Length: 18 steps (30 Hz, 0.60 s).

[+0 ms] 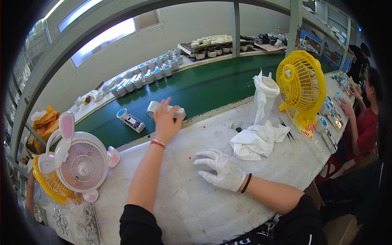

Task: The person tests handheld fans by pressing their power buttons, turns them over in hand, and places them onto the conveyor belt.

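Observation:
My bare left hand (166, 122), with a red band at its wrist, reaches over the near edge of the green conveyor belt. Its fingers are spread above a white device (153, 108) with a rounded end, partly hidden by the hand; whether they touch it I cannot tell. Left of it on the belt lies a similar device (131, 121) with a round blue face and its inner parts exposed. My right hand (220, 169), in a white glove with a dark bead bracelet behind it, rests on the worktable (183, 196), fingers apart and holding nothing.
A pink-and-white rabbit-eared fan (83, 169) stands at left, a yellow fan (300, 81) at right. White cloths (261, 141) and tweezers (288, 130) lie right of centre. Several blue-faced devices (136, 79) line the belt's far side. A co-worker (361, 126) works at right.

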Motion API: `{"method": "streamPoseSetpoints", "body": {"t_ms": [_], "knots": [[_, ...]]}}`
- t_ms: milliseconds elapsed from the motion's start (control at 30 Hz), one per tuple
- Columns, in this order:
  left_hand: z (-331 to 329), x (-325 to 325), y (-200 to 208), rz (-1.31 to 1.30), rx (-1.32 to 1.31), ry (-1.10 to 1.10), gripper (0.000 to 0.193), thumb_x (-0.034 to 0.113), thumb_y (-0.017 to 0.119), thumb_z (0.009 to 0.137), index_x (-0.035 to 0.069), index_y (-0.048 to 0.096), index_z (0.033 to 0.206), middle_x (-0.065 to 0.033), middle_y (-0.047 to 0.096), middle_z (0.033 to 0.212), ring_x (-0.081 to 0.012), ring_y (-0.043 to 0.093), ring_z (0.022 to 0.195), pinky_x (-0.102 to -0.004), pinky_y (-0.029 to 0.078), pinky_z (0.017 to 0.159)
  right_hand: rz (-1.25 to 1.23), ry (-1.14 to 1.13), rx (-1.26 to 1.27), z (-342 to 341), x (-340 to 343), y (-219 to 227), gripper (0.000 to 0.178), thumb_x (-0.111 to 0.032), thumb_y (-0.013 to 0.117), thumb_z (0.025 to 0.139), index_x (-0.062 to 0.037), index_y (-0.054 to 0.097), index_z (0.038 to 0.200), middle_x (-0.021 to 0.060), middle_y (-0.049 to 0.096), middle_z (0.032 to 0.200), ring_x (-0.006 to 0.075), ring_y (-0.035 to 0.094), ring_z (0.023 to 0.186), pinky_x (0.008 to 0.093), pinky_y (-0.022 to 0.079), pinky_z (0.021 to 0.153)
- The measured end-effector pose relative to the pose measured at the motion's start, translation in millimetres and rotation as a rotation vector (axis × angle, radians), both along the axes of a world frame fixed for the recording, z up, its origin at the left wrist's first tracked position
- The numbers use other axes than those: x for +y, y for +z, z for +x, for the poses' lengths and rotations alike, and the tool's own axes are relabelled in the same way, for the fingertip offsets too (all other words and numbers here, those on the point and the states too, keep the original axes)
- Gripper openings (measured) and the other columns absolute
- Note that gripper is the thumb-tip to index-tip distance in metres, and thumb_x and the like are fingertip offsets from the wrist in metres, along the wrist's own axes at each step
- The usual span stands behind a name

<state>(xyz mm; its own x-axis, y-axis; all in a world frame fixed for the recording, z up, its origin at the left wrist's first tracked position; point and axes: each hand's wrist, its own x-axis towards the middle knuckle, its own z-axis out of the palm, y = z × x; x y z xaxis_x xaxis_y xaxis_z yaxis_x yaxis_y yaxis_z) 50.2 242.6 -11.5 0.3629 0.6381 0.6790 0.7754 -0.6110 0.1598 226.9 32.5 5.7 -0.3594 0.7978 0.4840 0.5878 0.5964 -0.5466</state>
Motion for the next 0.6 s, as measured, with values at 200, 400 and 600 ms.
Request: {"method": "streamPoseSetpoints", "body": {"t_ms": [200,400,600], "knots": [[-1.9,14.9,-21.0,-0.281,-0.177,0.32,0.038,0.018,0.069,0.066,0.006,0.05,0.096,-0.0215,0.037,0.124,-0.037,0.031,0.123,-0.048,0.027,0.099,-0.055,-0.011,0.009,-2.6,4.8,-6.9,0.031,-0.021,0.061,0.079,-0.012,0.058,0.108,0.01,0.051,0.121,0.0307,0.047,0.111,0.0401,0.04,0.092],[-75.6,16.1,-19.3,-0.446,-0.626,0.281,0.067,0.012,0.064,0.065,0.001,0.034,0.123,-0.0205,0.054,0.099,-0.0403,0.053,0.091,-0.0432,0.043,0.087,-0.064,-0.026,0.064,-6.6,-0.5,-2.2,0.039,-0.022,0.061,0.08,-0.0122,0.053,0.117,0.0115,0.048,0.125,0.0312,0.047,0.112,0.0395,0.039,0.094],[-101.4,-111.9,41.4,-0.973,-1.062,-0.225,0.043,0.015,0.053,0.081,0.002,0.049,0.122,-0.0075,0.056,0.095,-0.0134,0.055,0.079,-0.0291,0.051,0.059,-0.175,-0.091,0.257,1.9,-2.5,-11.3,0.056,-0.024,0.061,0.084,-0.0042,0.039,0.131,0.0146,0.044,0.129,0.0257,0.044,0.118,0.0342,0.035,0.099]]}}
